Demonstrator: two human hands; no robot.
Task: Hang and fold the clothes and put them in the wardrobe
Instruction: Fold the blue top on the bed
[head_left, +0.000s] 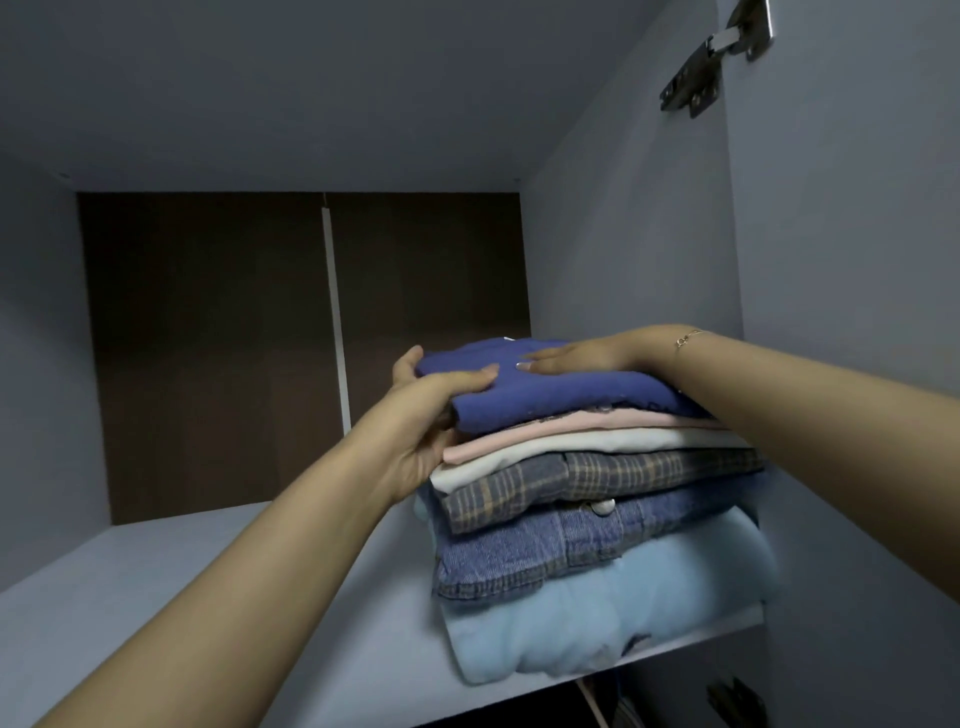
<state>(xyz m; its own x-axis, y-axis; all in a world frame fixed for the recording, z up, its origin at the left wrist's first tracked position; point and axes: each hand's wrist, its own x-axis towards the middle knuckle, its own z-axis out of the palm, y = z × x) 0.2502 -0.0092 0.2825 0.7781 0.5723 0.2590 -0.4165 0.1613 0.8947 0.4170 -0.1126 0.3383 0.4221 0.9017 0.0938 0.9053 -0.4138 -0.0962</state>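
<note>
A stack of folded clothes stands on the right side of a wardrobe shelf (208, 561). On top lies a folded dark blue sweater (550, 395). Below it come a pink garment (519, 434), a white one (566, 447), a plaid shirt (597, 480), a denim piece (545, 545) and a light blue fleece (597, 613) at the bottom. My left hand (431, 415) grips the sweater's left edge, thumb on top and fingers round the far side. My right hand (576, 356) lies flat on top of the sweater, fingers straight.
The wardrobe's right side wall (623, 234) runs close beside the stack, with a metal door hinge (711, 62) above. The brown back panel (218, 353) is behind. The fleece overhangs the shelf's front edge slightly.
</note>
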